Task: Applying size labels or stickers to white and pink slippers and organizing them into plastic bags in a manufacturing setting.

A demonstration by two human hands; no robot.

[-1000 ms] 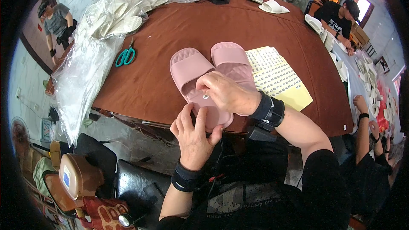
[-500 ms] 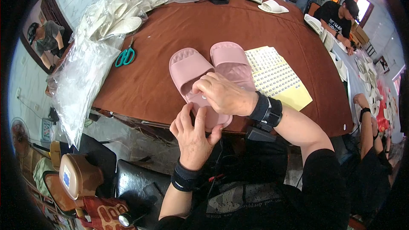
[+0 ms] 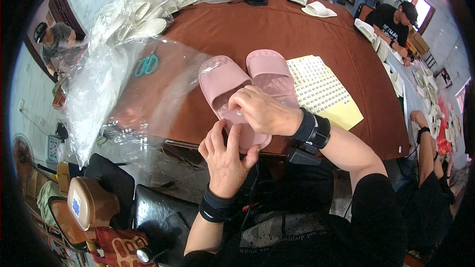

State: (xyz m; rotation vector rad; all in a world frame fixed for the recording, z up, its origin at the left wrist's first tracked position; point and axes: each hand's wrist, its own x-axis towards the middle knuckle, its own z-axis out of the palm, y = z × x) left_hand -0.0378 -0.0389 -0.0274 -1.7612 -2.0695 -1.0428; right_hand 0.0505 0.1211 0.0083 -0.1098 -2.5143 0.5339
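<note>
Two pink slide sandals lie side by side on the brown table [image 3: 277,29]. The left sandal [image 3: 223,86] has its heel at the near table edge, the right sandal [image 3: 269,71] lies just beyond. My left hand [image 3: 226,158] grips the heel of the left sandal from below. My right hand [image 3: 262,111] presses its fingertips on that sandal's footbed, where a small pale round sticker shows at the fingertips.
A yellow sheet of small stickers [image 3: 324,91] lies right of the sandals. Green-handled scissors [image 3: 147,64] and clear plastic bags of white slippers [image 3: 133,15] sit on the left. Other people work along the far and right edges. A brown stool [image 3: 89,202] stands lower left.
A clear plastic sheet on the left has spread over the table toward the sandals. My hands stay on the left sandal's heel with only small finger shifts.
</note>
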